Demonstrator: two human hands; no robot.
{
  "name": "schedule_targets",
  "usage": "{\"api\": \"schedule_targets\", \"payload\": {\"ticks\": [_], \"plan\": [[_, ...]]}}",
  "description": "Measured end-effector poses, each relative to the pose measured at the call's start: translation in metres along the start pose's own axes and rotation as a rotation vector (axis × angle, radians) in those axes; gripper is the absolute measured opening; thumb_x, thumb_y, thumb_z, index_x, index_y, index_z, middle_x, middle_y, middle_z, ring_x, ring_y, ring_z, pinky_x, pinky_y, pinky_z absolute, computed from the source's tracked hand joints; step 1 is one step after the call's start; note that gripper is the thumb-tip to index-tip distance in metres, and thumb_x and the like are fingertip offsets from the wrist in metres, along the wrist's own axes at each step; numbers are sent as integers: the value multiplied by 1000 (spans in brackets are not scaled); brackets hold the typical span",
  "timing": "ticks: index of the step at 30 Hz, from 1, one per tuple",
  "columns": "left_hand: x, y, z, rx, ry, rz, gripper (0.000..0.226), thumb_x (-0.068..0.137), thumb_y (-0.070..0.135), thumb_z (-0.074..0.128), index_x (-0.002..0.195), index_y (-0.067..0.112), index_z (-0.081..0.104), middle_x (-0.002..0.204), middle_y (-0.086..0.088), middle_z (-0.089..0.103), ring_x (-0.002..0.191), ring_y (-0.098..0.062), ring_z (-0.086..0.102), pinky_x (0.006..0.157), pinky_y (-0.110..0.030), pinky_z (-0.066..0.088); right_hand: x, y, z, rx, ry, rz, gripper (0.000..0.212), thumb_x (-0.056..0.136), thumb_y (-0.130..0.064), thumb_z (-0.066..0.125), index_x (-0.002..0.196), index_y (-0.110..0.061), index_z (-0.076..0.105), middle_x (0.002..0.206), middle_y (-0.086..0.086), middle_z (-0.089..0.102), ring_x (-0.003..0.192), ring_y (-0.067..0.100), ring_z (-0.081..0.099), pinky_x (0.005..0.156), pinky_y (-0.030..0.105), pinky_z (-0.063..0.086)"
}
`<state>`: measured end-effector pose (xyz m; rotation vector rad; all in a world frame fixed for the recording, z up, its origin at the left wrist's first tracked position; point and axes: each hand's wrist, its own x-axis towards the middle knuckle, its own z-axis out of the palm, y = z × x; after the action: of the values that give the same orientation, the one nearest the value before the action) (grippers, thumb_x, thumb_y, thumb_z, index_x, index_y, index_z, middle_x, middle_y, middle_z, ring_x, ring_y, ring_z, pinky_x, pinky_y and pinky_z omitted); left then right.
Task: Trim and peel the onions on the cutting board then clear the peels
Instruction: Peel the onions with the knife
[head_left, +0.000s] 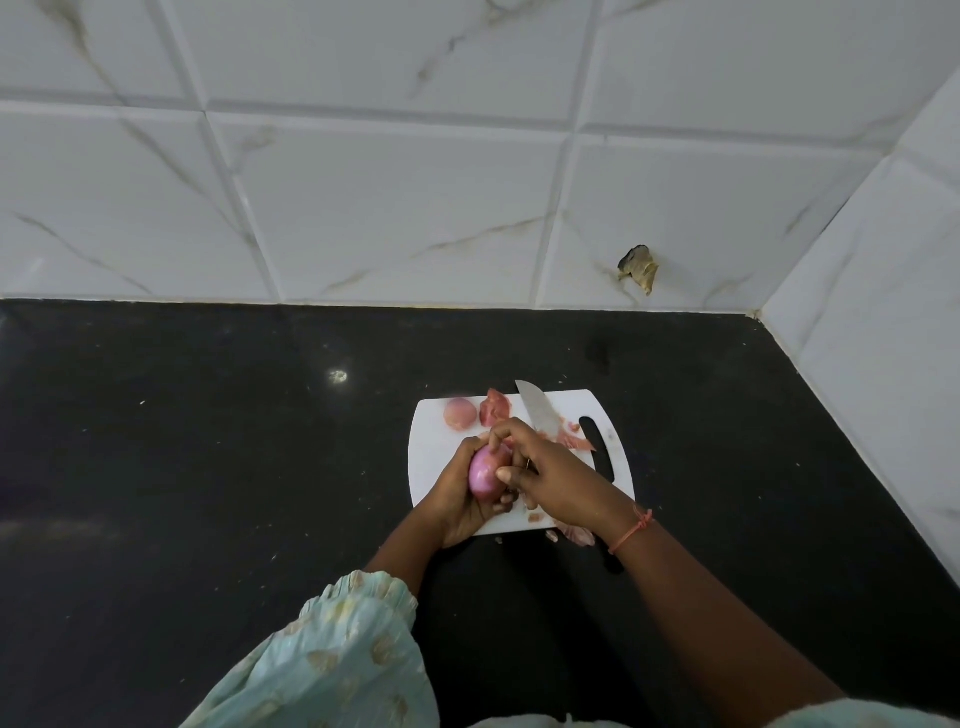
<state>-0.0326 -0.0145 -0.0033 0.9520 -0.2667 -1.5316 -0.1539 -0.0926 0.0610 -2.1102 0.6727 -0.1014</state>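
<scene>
My left hand (465, 501) grips a shiny pink peeled onion (485, 470) above the near left part of the white cutting board (434, 441). My right hand (545, 473) holds a knife (540, 408) whose blade points away toward the board's far edge, while its fingers touch the onion's top. A second onion (460, 413) lies at the board's far left corner. Pink peels (493, 408) lie beside it, more peels (574, 440) to the right of the blade, and some peel scraps (576, 535) at the near edge under my wrist.
The board lies on a black stone counter (208, 467) that meets a white tiled wall (363, 182) at the back and another on the right. A damaged spot (639, 267) marks the back wall. The board's handle slot (597, 441) faces right.
</scene>
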Motion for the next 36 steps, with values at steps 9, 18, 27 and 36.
{"api": "schedule_targets", "payload": {"ticks": [9, 18, 27, 36], "plan": [[1, 0, 0, 34, 12, -12, 45, 94, 45, 43, 100, 4, 62, 75, -11, 62, 58, -16, 52, 52, -24, 43, 2, 1, -4, -61, -35, 12, 18, 98, -19, 54, 98, -36, 47, 90, -2, 60, 77, 12, 62, 67, 37, 57], [3, 1, -1, 21, 44, -60, 50, 102, 42, 32, 101, 4, 63, 75, -12, 63, 58, -16, 53, 52, -23, 44, 4, -2, -3, -63, -54, 14, 26, 100, -20, 48, 113, -42, 44, 100, 0, 61, 85, 16, 65, 72, 43, 60], [3, 5, 2, 45, 34, -76, 47, 103, 39, 31, 99, 4, 62, 76, -13, 60, 56, -16, 51, 49, -23, 42, 6, 1, -7, -78, -84, 15, 23, 100, -15, 48, 104, -37, 44, 86, -2, 58, 71, 8, 57, 65, 31, 53], [3, 6, 3, 29, 69, -98, 49, 103, 43, 34, 101, 5, 63, 74, -12, 63, 58, -16, 54, 52, -23, 45, 4, -2, -5, -61, -44, 28, 22, 100, -17, 48, 111, -36, 46, 91, -4, 60, 72, 6, 59, 68, 30, 54]]}}
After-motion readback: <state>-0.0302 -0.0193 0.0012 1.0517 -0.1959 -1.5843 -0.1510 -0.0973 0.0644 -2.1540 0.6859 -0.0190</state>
